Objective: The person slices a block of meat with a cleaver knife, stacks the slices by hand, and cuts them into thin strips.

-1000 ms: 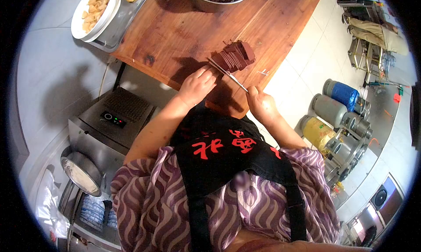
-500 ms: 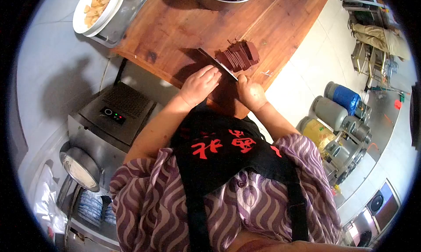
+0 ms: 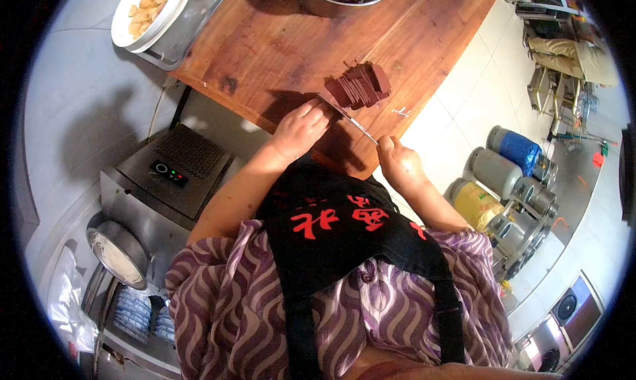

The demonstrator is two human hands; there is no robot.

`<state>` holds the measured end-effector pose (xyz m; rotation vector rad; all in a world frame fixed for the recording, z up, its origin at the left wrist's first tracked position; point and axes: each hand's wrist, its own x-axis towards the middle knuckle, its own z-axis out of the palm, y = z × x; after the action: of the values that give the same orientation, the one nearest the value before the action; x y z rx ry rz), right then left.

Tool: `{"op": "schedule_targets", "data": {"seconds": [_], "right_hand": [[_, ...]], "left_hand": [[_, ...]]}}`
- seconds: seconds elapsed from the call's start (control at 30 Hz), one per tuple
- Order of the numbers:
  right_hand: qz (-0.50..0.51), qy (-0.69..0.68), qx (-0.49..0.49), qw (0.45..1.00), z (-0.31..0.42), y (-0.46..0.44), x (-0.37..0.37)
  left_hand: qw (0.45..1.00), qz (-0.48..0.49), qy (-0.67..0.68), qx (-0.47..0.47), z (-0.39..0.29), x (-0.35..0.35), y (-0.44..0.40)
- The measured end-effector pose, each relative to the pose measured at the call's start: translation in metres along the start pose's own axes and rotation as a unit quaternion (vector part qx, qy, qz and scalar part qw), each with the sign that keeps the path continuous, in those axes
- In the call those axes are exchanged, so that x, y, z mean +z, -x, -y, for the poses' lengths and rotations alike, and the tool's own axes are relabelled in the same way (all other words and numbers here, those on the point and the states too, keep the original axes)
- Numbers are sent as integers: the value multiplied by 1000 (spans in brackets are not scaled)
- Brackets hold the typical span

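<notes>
My right hand (image 3: 401,163) is closed around the handle of a kitchen knife (image 3: 356,124), its blade seen nearly edge-on over the wooden table (image 3: 278,55). Beside the blade tip rests my left hand (image 3: 301,130), fingers together and curled down; what lies under them is hidden in dark shadow. Just beyond the knife, thin dark red-brown slices (image 3: 360,86) lean against one another in a stack, apart from the blade. A few pale shreds (image 3: 401,112) lie to the right of the stack.
A metal bowl (image 3: 347,10) of dark red strips stands at the far edge. At upper left, a white bowl (image 3: 173,17) of yellowish pieces sits on a metal tray (image 3: 177,60). Gas cylinders (image 3: 491,168) line the floor at right; a metal appliance (image 3: 173,171) stands at lower left.
My right hand and the knife have shifted right and toward my body, away from the slices. The left hand has barely moved, and the stack stays in place.
</notes>
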<state>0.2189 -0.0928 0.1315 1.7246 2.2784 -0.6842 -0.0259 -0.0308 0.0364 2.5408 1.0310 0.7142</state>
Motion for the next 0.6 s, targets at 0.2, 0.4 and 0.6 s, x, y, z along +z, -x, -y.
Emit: {"op": "schedule_targets", "data": {"seconds": [0.2,0.4,0.6], "right_hand": [[31,12,6,999,8,-19,8],[-78,5,-18,997,-2,-55,55],[-47,-70,24,996,5,-43,20]], "left_hand": [[999,12,-35,22,0,-3,3],[1000,-19,-7,13,1,5,3],[1000,-17,7,-6,0,11,10]]}}
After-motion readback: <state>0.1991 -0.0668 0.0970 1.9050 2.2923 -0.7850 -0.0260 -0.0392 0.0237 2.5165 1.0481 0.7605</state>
